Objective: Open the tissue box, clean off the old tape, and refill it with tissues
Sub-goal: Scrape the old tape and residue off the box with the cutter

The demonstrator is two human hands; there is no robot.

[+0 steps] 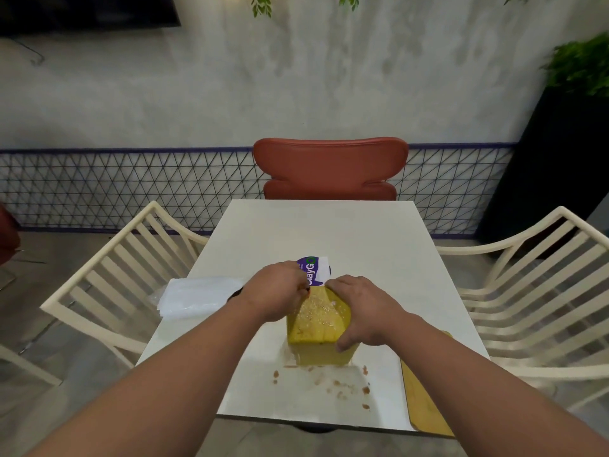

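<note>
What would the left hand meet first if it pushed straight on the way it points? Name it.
Likely the purple-and-white label at the far end of the yellow tissue box: the left hand points away across the table toward it, fingers curled at the box's far edge. Depth there is unclear.

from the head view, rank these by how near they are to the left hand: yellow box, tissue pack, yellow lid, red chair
1. yellow box: right under the left hand, which touches it.
2. tissue pack: just to the hand's left on the table.
3. yellow lid: flat at the table's near right edge.
4. red chair: beyond the table's far end.
</note>
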